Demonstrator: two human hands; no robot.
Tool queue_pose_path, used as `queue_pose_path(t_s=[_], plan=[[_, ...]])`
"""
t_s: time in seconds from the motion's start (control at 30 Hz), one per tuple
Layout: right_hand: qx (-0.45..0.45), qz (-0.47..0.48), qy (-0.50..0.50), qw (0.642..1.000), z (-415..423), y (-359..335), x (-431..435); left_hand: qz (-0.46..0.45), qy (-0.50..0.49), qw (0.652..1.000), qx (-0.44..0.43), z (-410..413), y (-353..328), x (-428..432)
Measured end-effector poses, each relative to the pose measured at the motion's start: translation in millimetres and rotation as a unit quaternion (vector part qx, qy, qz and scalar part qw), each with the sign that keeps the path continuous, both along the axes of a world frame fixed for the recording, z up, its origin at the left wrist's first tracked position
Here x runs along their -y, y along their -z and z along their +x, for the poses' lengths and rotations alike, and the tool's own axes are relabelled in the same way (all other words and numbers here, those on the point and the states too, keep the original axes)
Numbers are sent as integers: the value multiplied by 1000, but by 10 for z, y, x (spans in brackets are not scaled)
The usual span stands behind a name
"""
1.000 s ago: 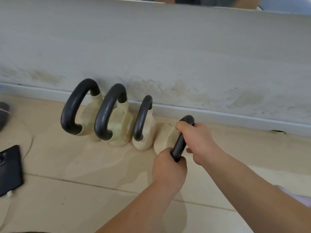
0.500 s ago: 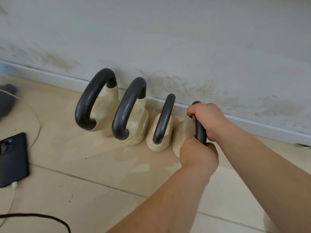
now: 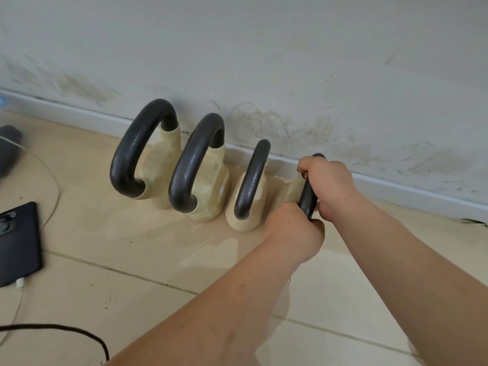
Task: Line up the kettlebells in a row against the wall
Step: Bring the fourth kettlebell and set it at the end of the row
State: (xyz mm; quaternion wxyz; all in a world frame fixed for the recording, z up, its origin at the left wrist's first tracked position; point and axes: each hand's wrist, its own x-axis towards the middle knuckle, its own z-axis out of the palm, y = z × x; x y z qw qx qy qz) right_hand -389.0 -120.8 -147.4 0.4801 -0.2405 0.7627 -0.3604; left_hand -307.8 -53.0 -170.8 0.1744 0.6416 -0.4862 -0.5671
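Three cream kettlebells with black handles stand side by side along the skirting of the grey wall: a large kettlebell at the left, a second large kettlebell beside it, and a smaller kettlebell to their right. A fourth small kettlebell sits at the right end, touching the third. Both my hands grip its black handle. My left hand holds the near end. My right hand wraps the far end. Its body is mostly hidden behind my hands.
A dark phone lies on the beige tiled floor at the left, plugged into a white cable. A black cable curves across the near-left floor. A dark object lies at the far left edge.
The fourth kettlebell's handle has swung from a leftward lean to nearly parallel with the others, and its body sits nearer the skirting. The view has shifted, putting the row further right.
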Motion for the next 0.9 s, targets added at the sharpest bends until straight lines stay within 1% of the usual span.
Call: queue_pose_path(t_s=[0.13, 0.3, 0.5, 0.67, 0.8, 0.9], plan=[[-12, 19, -45, 999, -50, -21, 43, -1, -7, 1000, -2, -29, 6, -23], [-20, 43, -69, 996, -50, -79, 69, 10, -30, 999, -6, -61, 12, -43], [-27, 55, -83, 995, -38, -108, 79, 19, -39, 999, -12, -76, -18, -58], [-20, 51, -71, 996, -25, -108, 38, 27, -28, 999, -5, -61, -64, -61], [16, 40, -58, 997, -30, -109, -22, 17, -28, 999, -3, -56, -67, -85], [80, 31, -24, 996, -85, -72, -126, 4, -86, 996, -16, -70, -47, -158]])
